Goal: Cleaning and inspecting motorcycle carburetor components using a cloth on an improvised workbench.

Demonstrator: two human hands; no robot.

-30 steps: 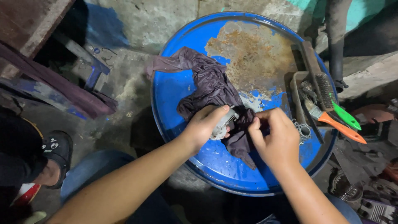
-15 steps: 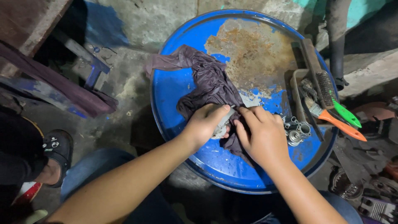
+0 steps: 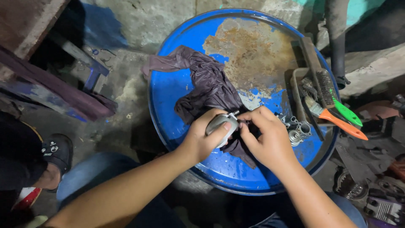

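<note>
My left hand (image 3: 203, 137) grips a small grey metal part (image 3: 219, 123) over the near half of a blue drum lid (image 3: 177, 90). My right hand (image 3: 268, 137) pinches a fold of the dark purple rag (image 3: 206, 82) against the right end of that part. The rag trails up and to the left across the lid, and a piece of it hangs below my hands. Both hands touch the part and the cloth at once.
A rust patch (image 3: 257, 55) covers the far side of the lid. At the right rim lie a wire brush (image 3: 322, 84), brushes with green (image 3: 346, 113) and orange (image 3: 341, 125) handles, and small metal fittings (image 3: 297, 128). A person's shoe (image 3: 57, 152) is on the floor at left.
My right hand has slid left and closed in on the metal part, rubbing the rag against it. My left hand has turned the part slightly.
</note>
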